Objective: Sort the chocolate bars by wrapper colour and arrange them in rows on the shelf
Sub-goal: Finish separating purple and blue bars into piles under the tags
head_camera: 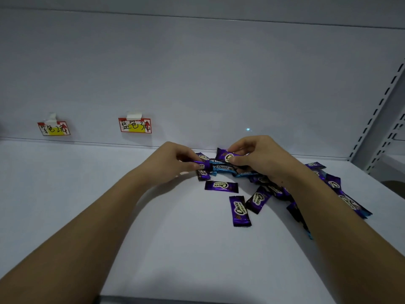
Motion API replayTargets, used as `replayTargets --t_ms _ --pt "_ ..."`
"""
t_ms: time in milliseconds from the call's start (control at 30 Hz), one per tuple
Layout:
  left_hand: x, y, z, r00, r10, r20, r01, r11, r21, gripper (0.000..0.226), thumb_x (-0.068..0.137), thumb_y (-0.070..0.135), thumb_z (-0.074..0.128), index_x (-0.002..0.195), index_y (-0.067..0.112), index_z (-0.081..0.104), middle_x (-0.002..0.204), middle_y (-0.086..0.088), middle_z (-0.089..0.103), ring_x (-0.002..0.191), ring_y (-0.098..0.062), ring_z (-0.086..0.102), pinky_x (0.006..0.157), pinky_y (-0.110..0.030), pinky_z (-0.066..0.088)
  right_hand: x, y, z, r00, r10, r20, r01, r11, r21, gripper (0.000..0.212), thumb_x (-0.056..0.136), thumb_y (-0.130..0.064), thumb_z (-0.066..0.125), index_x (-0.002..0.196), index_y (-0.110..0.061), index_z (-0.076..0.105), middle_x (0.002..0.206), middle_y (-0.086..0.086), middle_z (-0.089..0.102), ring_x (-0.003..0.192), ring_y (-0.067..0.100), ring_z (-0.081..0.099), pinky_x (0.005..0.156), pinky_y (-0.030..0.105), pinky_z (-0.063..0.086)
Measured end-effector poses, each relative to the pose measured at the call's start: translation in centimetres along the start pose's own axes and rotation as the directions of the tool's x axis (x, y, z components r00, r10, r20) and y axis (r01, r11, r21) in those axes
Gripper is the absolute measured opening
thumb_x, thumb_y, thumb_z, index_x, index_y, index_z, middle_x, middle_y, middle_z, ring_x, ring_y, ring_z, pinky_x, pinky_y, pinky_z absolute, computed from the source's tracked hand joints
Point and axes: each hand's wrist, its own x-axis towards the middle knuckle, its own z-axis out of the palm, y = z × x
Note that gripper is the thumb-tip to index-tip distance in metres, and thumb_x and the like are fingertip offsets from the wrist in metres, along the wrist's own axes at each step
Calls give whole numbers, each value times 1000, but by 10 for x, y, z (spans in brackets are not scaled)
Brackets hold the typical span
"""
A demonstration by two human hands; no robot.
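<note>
A loose heap of purple and blue "Choco" bars (263,178) lies on the white shelf (109,194), toward the back right. My left hand (175,159) pinches a purple bar (202,165) at the heap's left edge. My right hand (260,156) holds another purple bar (226,156) just above the heap. A blue bar (223,167) lies between the two hands. Three purple bars lie apart in front of the heap: one flat (221,186), one pointing toward me (240,211), one tilted (258,199). My right forearm hides part of the heap.
Two taped price labels hang on the back wall, one at the left (53,128) and one nearer the middle (134,125). A slotted metal upright (377,119) stands at the right end. The shelf's front edge (197,298) runs along the bottom.
</note>
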Motion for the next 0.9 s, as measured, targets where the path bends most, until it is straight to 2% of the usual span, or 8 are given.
replayTargets --t_ms 67,167,333,433,533,667,767,900 --pt "1 -3 5 1000 22 15 -22 998 54 9 88 18 68 94 21 74 91 12 68 78 13 56 64 0 38 1 1 -1 1000 25 12 -25 1000 -13 14 82 -10 76 93 -17 70 93 8 70 74 16 71 76 32 60" --pt "1 -9 7 997 13 71 -22 991 133 8 92 25 63 98 25 69 100 12 64 91 3 56 72 -5 39 1 2 -1 999 47 16 -47 998 -46 14 81 -10 77 89 -18 69 96 9 69 84 20 70 79 38 60" --pt "2 -10 -5 997 -17 69 2 977 212 11 92 24 64 102 28 65 97 14 66 93 1 59 77 -10 41 -2 -1 -2 997 48 54 -45 998 -47 12 82 -9 75 88 -18 69 99 9 68 82 19 70 70 28 60" --pt "0 -10 -14 998 -41 52 28 971 239 13 90 21 66 102 26 67 89 11 70 83 -3 62 64 -11 42 -5 -1 1 989 48 136 -39 997 -68 12 81 -11 77 88 -18 71 93 8 71 72 19 70 75 33 60" --pt "0 -9 -16 999 -47 24 43 985 169 14 89 18 68 101 24 67 80 12 69 76 -1 62 59 -9 40 -7 -2 4 980 54 192 -21 986 -168 12 80 -14 79 88 -20 72 85 5 72 65 14 68 68 29 58" --pt "0 -5 -10 999 -30 11 29 998 47 8 88 17 69 94 23 69 73 13 69 64 8 60 55 -3 39 -9 -6 8 969 80 234 -38 983 -178 15 79 -14 79 90 -19 73 94 7 72 77 18 71 71 31 61" --pt "-1 -4 -3 997 -12 74 7 998 64 6 88 16 68 92 19 73 77 8 70 62 8 58 56 -2 39 -12 -8 11 974 46 222 15 964 -267 14 78 -19 81 88 -23 72 92 0 72 82 13 69 59 18 53" --pt "-2 -7 -1 996 -30 81 16 986 167 8 89 25 68 94 24 75 81 6 70 68 5 57 59 -3 39 -13 -8 16 978 -11 208 95 913 -397 15 79 -22 80 91 -22 72 90 -3 68 71 5 59 55 11 42"
